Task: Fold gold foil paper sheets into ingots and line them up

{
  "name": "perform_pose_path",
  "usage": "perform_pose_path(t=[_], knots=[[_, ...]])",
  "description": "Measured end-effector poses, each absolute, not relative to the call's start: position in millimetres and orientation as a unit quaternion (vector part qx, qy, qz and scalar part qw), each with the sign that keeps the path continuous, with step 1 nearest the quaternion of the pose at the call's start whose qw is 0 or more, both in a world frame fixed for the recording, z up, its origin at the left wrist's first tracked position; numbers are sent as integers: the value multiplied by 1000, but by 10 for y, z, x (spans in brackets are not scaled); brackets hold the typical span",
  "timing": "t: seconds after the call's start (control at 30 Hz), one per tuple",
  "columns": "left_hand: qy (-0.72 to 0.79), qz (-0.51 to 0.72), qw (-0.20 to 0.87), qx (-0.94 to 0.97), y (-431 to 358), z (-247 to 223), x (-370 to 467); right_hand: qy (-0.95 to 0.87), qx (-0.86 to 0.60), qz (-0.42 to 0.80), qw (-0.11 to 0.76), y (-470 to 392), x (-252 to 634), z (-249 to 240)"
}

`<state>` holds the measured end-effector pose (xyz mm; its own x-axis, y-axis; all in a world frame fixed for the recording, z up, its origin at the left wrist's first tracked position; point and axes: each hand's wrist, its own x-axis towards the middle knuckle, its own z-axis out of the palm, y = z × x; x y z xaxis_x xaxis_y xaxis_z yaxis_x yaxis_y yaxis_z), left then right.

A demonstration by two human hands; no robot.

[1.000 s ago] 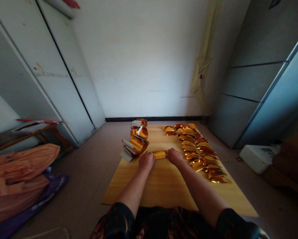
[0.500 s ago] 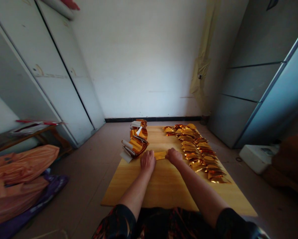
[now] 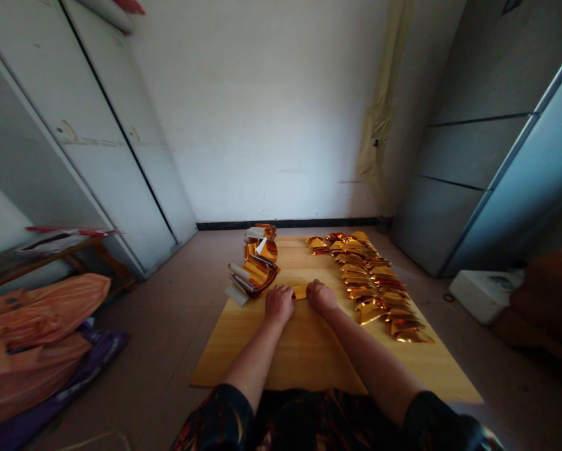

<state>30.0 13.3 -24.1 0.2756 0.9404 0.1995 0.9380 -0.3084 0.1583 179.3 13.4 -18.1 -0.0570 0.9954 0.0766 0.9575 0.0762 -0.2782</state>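
Note:
A narrow folded strip of gold foil paper [image 3: 300, 292] lies low over the wooden board, stretched between my two hands. My left hand [image 3: 279, 302] is closed on its left end. At the other end my right hand [image 3: 322, 295] has its fingers curled on the paper. Just beyond my left hand rests a loose pile of gold foil sheets [image 3: 262, 272] with pale backs, bent and overlapping. To the right of my right hand, folded gold foil pieces [image 3: 356, 275] stand in rows. My fingertips are partly hidden behind the hands.
The wooden board [image 3: 309, 357] sits low before me, near the wall. White cabinets [image 3: 116, 144] rise at the left and a grey cabinet [image 3: 454, 150] at the right. Orange plastic bags [image 3: 46, 313] lie on the left; a white foam box [image 3: 480, 291] stands at right.
My right hand has moved left along the strip, closer to my left hand, so less of the gold paper shows between them. My left hand has hardly moved.

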Motion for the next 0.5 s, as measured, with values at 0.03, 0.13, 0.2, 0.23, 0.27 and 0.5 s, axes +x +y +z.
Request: perform_pose_path(t=[0.03,0.13,0.2,0.23,0.27,0.5], knots=[[591,137,12,795,131,-248,290,-717,-680,79,131,130,1797,-184],[611,156,22,776,126,-266,283,-697,-696,85,147,127,1793,-211],[625,160,29,763,127,-270,291,-686,-705,90,157,131,1774,-230],[632,161,32,757,129,-270,295,-682,-707,93,162,133,1761,-238],[638,160,36,753,130,-270,300,-678,-710,95,165,136,1748,-242],[658,162,43,734,123,-243,324,-655,-730,115,158,162,1706,-202]])
